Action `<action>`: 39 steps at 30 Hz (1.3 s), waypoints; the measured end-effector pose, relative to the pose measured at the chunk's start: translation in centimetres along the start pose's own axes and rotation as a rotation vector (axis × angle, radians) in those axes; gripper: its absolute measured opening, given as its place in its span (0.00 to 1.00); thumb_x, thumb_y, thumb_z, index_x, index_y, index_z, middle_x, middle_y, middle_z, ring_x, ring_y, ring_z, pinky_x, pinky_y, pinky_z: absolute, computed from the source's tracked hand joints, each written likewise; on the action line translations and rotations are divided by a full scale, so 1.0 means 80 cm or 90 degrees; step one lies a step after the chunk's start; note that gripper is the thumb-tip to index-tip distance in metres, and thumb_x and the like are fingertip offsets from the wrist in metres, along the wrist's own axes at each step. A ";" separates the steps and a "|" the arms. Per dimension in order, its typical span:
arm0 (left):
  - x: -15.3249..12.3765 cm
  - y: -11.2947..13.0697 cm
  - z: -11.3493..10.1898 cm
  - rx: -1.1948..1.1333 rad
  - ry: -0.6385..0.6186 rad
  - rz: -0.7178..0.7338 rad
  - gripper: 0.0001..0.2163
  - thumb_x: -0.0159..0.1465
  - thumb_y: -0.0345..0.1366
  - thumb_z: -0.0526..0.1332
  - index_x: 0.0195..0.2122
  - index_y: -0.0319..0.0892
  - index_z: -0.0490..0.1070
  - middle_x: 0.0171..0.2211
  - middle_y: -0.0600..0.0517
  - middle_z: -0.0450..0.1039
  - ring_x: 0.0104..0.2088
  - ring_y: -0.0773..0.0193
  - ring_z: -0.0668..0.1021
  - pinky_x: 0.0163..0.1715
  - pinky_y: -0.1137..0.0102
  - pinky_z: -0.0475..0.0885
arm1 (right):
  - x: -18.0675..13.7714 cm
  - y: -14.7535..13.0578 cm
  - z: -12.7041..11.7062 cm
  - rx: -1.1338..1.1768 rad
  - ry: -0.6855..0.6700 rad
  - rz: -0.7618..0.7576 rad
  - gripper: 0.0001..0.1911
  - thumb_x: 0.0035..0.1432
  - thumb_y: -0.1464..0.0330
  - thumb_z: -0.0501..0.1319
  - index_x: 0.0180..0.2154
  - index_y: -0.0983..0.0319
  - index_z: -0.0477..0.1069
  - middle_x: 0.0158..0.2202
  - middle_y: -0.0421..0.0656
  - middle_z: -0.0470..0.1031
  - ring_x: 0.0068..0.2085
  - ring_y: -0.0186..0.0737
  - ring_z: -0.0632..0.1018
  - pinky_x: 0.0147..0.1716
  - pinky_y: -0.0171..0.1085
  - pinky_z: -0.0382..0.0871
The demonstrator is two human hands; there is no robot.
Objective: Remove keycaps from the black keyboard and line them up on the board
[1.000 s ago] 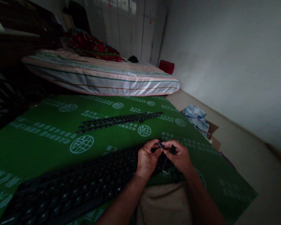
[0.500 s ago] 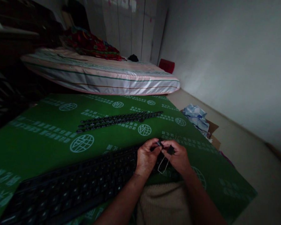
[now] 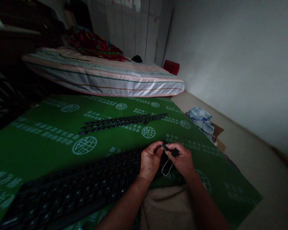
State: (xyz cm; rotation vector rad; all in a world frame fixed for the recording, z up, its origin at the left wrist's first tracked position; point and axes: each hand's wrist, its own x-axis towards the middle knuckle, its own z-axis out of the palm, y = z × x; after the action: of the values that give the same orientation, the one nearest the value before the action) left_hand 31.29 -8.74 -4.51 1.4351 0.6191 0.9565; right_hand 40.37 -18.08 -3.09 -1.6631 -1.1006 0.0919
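Above the right part of a black keyboard (image 3: 86,188), my two hands meet at the fingertips. My left hand (image 3: 150,159) is closed in a pinch on a small dark keycap (image 3: 163,146). The fingertips of my right hand (image 3: 183,160) touch the same keycap from the other side. Tucked in my right hand is a wire keycap puller (image 3: 174,153), its black handle between the fingers and its wire loop hanging down toward the keyboard. Beyond the keyboard, several rows of loose black keycaps (image 3: 115,123) lie on the green tabletop (image 3: 50,140).
A bed (image 3: 110,76) with a striped cover stands past the far table edge, a red patterned blanket (image 3: 96,44) on it. To the right, crumpled blue-white packaging (image 3: 201,119) and cardboard (image 3: 218,130) lie on the floor. A white wall (image 3: 230,57) rises behind them.
The keycap has turned slightly between my fingertips, and the fingers have shifted a little. The keycap puller stays in my right hand.
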 end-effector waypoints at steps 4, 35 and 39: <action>0.001 0.002 0.001 0.023 0.023 0.007 0.09 0.55 0.29 0.60 0.37 0.41 0.75 0.38 0.50 0.78 0.39 0.61 0.79 0.45 0.64 0.73 | 0.005 0.010 -0.005 0.016 0.064 0.034 0.06 0.49 0.68 0.62 0.32 0.60 0.72 0.32 0.42 0.77 0.34 0.40 0.77 0.36 0.39 0.71; -0.008 0.012 -0.005 0.074 0.025 -0.032 0.09 0.54 0.30 0.60 0.36 0.43 0.75 0.34 0.52 0.79 0.33 0.62 0.80 0.37 0.69 0.77 | 0.190 0.156 0.033 -0.334 0.141 0.170 0.04 0.44 0.67 0.62 0.28 0.55 0.71 0.29 0.38 0.76 0.31 0.40 0.75 0.31 0.36 0.66; -0.010 0.011 -0.006 0.091 0.021 -0.010 0.10 0.54 0.30 0.60 0.36 0.45 0.75 0.34 0.52 0.79 0.32 0.63 0.80 0.35 0.71 0.77 | 0.207 0.163 0.039 -0.348 0.134 0.188 0.05 0.44 0.66 0.62 0.29 0.55 0.71 0.29 0.38 0.76 0.30 0.41 0.75 0.30 0.36 0.65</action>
State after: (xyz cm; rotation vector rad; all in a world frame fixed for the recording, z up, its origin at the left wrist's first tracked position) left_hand 30.35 -9.25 -3.86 1.5412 0.7343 0.9414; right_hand 55.95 -4.17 -7.28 -2.2599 -0.7488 -0.2094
